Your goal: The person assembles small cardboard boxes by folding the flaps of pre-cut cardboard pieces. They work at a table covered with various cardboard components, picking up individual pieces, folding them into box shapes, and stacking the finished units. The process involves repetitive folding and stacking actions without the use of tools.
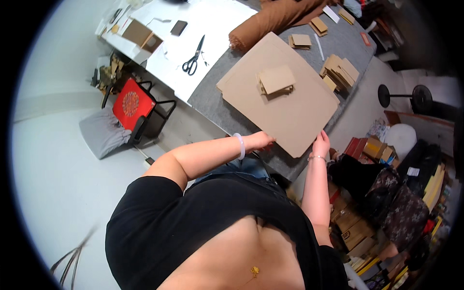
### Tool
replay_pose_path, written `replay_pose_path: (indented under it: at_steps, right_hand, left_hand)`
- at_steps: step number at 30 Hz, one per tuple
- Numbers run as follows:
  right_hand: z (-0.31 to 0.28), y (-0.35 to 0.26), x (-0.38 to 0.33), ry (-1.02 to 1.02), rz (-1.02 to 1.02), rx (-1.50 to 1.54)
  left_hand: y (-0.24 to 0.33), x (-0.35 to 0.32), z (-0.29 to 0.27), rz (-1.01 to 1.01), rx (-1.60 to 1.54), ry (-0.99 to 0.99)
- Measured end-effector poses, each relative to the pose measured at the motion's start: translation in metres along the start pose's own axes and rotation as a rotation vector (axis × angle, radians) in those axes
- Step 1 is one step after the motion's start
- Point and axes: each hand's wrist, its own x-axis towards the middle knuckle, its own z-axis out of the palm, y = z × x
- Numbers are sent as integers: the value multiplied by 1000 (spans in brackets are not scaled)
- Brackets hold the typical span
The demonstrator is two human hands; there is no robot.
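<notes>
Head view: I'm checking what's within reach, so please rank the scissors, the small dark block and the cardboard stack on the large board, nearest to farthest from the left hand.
From the left hand:
1. Cardboard stack: ahead, on the large board.
2. Scissors: ahead and left, on the white tabletop.
3. Small dark block: beyond the scissors, farther left.

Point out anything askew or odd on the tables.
The small card stack on the large brown sheets is uneven, its pieces misaligned. Beyond them, the brown fabric roll has a ragged, frayed end. Nothing looks spilled.
</notes>
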Motion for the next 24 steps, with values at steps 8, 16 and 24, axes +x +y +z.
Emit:
replay_pose_path:
  at_steps: [8, 16, 24]
  right_hand:
    - [42, -10, 19, 215, -304, -40]
    - [182, -58, -67, -211, 270, 147]
    - [251, -37, -41, 7, 210, 357]
  left_hand:
    - [60, -32, -48, 154, 430, 157]
    - [186, -8, -171, 757, 706, 802]
    - [227, 39, -174, 522, 1147, 337]
